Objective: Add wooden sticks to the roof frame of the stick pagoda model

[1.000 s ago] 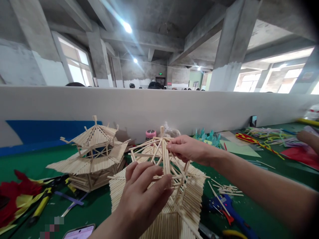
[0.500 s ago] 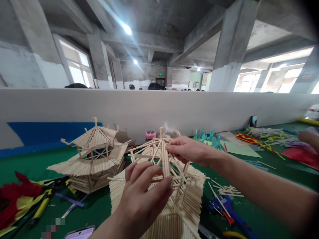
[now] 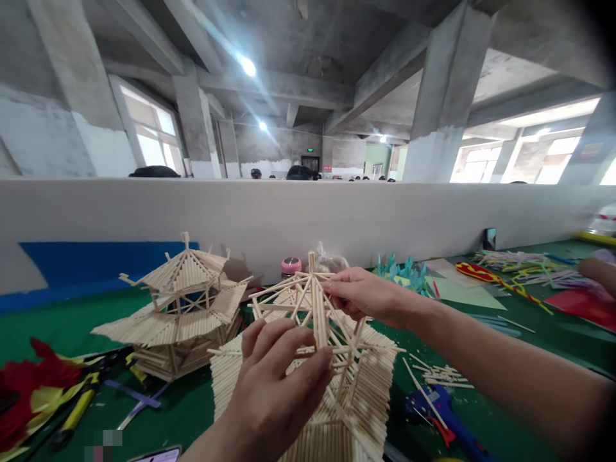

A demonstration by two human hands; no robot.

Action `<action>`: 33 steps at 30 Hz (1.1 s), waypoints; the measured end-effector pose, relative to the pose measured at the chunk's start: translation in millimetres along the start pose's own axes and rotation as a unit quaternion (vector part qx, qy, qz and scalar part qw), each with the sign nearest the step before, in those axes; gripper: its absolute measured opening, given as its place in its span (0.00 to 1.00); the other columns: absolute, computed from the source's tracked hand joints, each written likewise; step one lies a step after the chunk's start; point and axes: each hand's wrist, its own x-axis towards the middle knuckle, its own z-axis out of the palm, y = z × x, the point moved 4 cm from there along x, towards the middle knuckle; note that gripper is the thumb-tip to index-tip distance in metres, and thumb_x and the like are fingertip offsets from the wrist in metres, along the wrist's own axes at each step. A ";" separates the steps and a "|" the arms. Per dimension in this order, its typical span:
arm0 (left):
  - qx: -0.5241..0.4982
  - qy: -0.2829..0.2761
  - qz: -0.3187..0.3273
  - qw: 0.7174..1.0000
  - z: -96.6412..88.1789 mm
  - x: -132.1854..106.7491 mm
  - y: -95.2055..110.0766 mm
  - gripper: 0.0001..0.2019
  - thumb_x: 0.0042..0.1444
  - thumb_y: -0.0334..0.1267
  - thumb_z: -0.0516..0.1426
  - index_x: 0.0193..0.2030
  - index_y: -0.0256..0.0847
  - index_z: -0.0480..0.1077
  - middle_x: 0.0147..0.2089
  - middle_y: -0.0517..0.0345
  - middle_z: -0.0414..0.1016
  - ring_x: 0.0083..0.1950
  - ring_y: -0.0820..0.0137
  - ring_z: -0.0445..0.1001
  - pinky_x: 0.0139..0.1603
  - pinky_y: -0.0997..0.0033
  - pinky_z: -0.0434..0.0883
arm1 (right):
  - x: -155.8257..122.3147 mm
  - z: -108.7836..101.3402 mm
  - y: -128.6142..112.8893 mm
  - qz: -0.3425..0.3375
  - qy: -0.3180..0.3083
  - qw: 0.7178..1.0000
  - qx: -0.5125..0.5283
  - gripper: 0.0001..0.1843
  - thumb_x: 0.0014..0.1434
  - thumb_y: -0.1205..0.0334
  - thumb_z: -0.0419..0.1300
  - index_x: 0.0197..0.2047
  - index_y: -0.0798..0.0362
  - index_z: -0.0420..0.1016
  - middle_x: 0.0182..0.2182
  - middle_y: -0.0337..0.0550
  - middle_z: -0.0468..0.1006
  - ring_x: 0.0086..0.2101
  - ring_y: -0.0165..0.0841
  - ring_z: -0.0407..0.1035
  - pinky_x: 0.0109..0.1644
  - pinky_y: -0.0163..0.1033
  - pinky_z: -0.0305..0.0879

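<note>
A pavilion model (image 3: 337,410) built of thin wooden sticks stands in front of me. Its upper roof is an open frame of sticks that meet at a short post (image 3: 312,263), with a few sticks (image 3: 318,308) laid side by side down the near slope. My right hand (image 3: 353,292) pinches a stick near its upper end, just below the peak. At the lower end, my left hand (image 3: 274,382) has its thumb and fingers closed about the stick ends; the exact contact is partly hidden by the fingers.
A second stick pavilion (image 3: 178,308) with a covered roof stands left. Loose sticks (image 3: 445,375) and a blue glue gun (image 3: 447,410) lie right. A pink-lidded jar (image 3: 291,265) stands behind, before a white partition (image 3: 308,212). Another person's hand (image 3: 597,268) shows far right.
The whole view has shifted down slightly as the camera tilted. Both hands stay in nearly the same place on the roof sticks.
</note>
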 end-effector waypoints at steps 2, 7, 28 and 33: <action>0.000 0.003 0.000 1.000 -0.3 -1.1 0.4 0.09 0.47 0.29 0.56 0.35 0.44 0.69 0.34 0.58 0.69 0.40 0.65 0.62 0.42 0.58 0.57 | -1.4 -1.5 -1.4 0.002 0.009 1.000 0.004 0.15 0.57 0.60 0.46 0.20 0.55 0.58 0.17 0.32 0.56 0.14 0.19 0.44 0.16 0.29 0.40; 0.018 -0.007 -0.006 1.000 1.6 -2.7 -0.3 0.08 0.47 0.30 0.57 0.36 0.44 0.69 0.34 0.57 0.70 0.41 0.64 0.63 0.44 0.57 0.57 | -2.8 -3.3 -3.2 -0.007 0.016 1.000 -0.002 0.16 0.56 0.57 0.48 0.19 0.55 0.58 0.16 0.31 0.54 0.15 0.20 0.44 0.16 0.29 0.40; 0.052 0.025 0.036 0.998 -1.3 3.9 5.5 0.07 0.49 0.28 0.55 0.33 0.43 0.70 0.31 0.60 0.72 0.38 0.68 0.64 0.43 0.61 0.55 | 6.5 -0.7 2.2 -0.030 0.032 0.997 -0.068 0.19 0.56 0.56 0.48 0.16 0.53 0.54 0.14 0.31 0.54 0.15 0.21 0.45 0.17 0.31 0.43; 0.047 0.023 0.037 0.998 0.6 1.8 4.4 0.07 0.49 0.28 0.55 0.34 0.43 0.70 0.31 0.60 0.72 0.38 0.68 0.64 0.44 0.60 0.55 | 6.6 -0.8 2.6 -0.033 0.028 0.997 -0.066 0.19 0.56 0.55 0.48 0.17 0.53 0.53 0.14 0.30 0.53 0.15 0.21 0.44 0.17 0.31 0.42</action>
